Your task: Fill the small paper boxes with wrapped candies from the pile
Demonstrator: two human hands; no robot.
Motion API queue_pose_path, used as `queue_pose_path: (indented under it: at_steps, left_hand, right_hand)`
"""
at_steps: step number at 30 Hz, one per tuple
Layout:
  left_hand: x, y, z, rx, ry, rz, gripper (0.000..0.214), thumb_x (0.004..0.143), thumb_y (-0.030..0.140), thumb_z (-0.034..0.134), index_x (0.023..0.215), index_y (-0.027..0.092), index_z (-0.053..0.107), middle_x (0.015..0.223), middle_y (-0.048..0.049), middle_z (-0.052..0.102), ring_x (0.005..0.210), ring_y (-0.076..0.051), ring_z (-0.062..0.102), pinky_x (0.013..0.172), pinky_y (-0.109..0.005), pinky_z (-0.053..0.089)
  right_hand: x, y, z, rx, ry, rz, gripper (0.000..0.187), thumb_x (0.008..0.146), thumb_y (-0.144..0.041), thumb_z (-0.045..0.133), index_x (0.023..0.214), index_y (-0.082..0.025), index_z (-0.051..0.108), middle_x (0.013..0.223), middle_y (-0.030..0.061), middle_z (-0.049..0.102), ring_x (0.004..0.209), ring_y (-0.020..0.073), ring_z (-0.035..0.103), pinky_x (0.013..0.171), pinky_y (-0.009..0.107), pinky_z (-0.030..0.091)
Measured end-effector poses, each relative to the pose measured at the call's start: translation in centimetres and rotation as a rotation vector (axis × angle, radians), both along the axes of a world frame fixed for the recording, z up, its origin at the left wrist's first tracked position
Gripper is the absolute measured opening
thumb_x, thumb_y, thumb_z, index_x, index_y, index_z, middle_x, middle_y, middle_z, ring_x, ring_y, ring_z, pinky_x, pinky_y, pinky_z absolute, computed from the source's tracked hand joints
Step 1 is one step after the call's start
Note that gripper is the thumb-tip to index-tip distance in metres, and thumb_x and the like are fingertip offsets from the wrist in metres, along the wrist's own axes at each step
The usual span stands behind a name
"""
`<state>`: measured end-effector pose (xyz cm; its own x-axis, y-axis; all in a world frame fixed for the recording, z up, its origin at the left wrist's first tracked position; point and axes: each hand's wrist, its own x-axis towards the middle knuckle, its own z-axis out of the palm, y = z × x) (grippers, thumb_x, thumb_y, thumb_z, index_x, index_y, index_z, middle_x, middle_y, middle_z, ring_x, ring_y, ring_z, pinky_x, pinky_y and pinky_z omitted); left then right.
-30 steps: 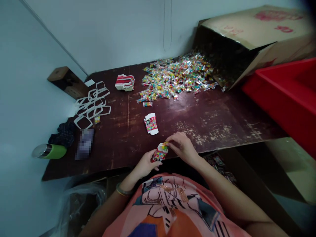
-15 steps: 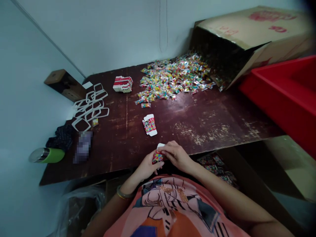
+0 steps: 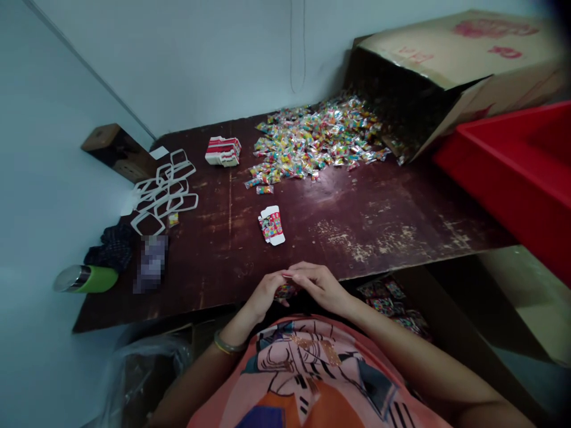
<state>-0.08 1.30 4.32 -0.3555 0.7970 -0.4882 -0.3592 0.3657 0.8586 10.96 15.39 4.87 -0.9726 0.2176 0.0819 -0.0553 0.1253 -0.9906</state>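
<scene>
And here's the small, multicoloured printed cardboard box point(image 3: 285, 292), right between both hands: the left hand point(image 3: 266, 292) clamps its body, while the right hand point(image 3: 320, 284) has fingertips at its upper end, pinching or pressing, I can't tell. It looks light, thin-walled, slightly glossy, easily crushed; gentle hold on the side edges suits it. Fingers cover most of it, hiding its inside. Just beyond the grip lies a red printed carton with white flaps point(image 3: 272, 226).
</scene>
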Motion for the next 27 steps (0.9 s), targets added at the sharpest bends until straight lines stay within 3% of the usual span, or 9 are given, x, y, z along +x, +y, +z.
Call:
queue_pose_path:
  at_steps: [5, 10, 13, 16, 19, 21, 24, 27]
  left_hand:
    - [-0.5, -0.4, 0.5, 0.163, -0.121, -0.034, 0.036, 0.08, 0.037, 0.058, 0.106, 0.014, 0.065, 0.094, -0.0088, 0.066, 0.085, -0.021, 0.06, 0.063, -0.027, 0.051]
    - [0.2, -1.4, 0.6, 0.083, -0.176, -0.017, 0.044, 0.083, 0.038, 0.06, 0.121, 0.017, 0.057, 0.092, -0.0073, 0.064, 0.078, -0.019, 0.061, 0.055, -0.025, 0.05]
    - [1.1, -0.8, 0.5, 0.074, -0.197, -0.075, 0.047, 0.086, 0.046, 0.054, 0.124, 0.018, 0.055, 0.098, -0.0097, 0.065, 0.078, -0.022, 0.064, 0.055, -0.029, 0.052]
    - [-0.4, 1.2, 0.2, 0.087, 0.206, -0.171, 0.04, 0.089, 0.046, 0.049, 0.112, 0.018, 0.064, 0.104, -0.0104, 0.066, 0.09, -0.024, 0.063, 0.074, -0.037, 0.054]
    - [-4.2, 3.3, -0.8, -0.018, 0.936, -0.005, 0.031, 0.09, 0.034, 0.05, 0.113, 0.02, 0.064, 0.121, -0.0112, 0.061, 0.117, -0.028, 0.051, 0.102, -0.045, 0.038]
    - [-6.0, 3.9, -1.9, -0.178, 1.246, 0.027, 0.035, 0.089, 0.027, 0.052, 0.122, 0.018, 0.058, 0.134, -0.0143, 0.053, 0.129, -0.032, 0.04, 0.108, -0.053, 0.029]
    - [-5.7, 3.9, -3.6, -0.191, 1.419, -0.183, 0.043, 0.086, 0.025, 0.056, 0.128, 0.02, 0.053, 0.143, -0.0137, 0.044, 0.133, -0.033, 0.034, 0.109, -0.055, 0.026]
    - [-2.9, 3.4, -4.6, -0.052, 1.414, -0.296, 0.047, 0.087, 0.021, 0.054, 0.133, 0.027, 0.047, 0.146, -0.0085, 0.041, 0.135, -0.029, 0.033, 0.112, -0.053, 0.023]
  right_hand:
    - [-0.3, 0.9, 0.7, -0.021, -0.047, -0.058, 0.023, 0.088, -0.038, 0.058, 0.1, -0.025, 0.073, 0.098, 0.0057, 0.07, 0.088, 0.0192, 0.065, 0.079, 0.032, 0.051]
    - [-0.2, 0.1, -1.0, 0.192, 0.092, -0.071, 0.03, 0.09, -0.033, 0.056, 0.118, -0.027, 0.065, 0.11, 0.007, 0.07, 0.101, 0.0231, 0.061, 0.09, 0.041, 0.046]
    - [0.9, 0.2, -1.1, 0.201, 0.069, -0.127, 0.03, 0.09, -0.032, 0.056, 0.118, -0.028, 0.065, 0.109, 0.007, 0.07, 0.094, 0.022, 0.061, 0.083, 0.038, 0.048]
    - [4.0, 2.8, 0.4, 0.191, -0.087, -0.141, 0.025, 0.091, -0.035, 0.054, 0.107, -0.027, 0.071, 0.101, 0.0067, 0.072, 0.089, 0.0212, 0.063, 0.08, 0.035, 0.049]
    - [9.2, 7.2, 2.1, 0.317, -0.384, -0.045, 0.028, 0.09, -0.041, 0.053, 0.098, -0.023, 0.074, 0.097, 0.0078, 0.072, 0.087, 0.0224, 0.065, 0.078, 0.032, 0.05]
    - [12.3, 10.0, 2.2, 0.404, -0.597, 0.005, 0.034, 0.087, -0.047, 0.055, 0.099, -0.021, 0.073, 0.097, 0.0092, 0.072, 0.086, 0.0248, 0.066, 0.077, 0.033, 0.051]
    - [13.7, 11.7, 1.2, 0.577, -0.663, -0.053, 0.039, 0.085, -0.049, 0.055, 0.105, -0.019, 0.071, 0.104, 0.0113, 0.071, 0.094, 0.029, 0.065, 0.085, 0.039, 0.05]
    - [9.7, 9.9, -0.3, 0.69, -0.446, -0.132, 0.035, 0.09, -0.043, 0.049, 0.112, -0.022, 0.067, 0.114, 0.0106, 0.066, 0.106, 0.0272, 0.06, 0.095, 0.041, 0.045]
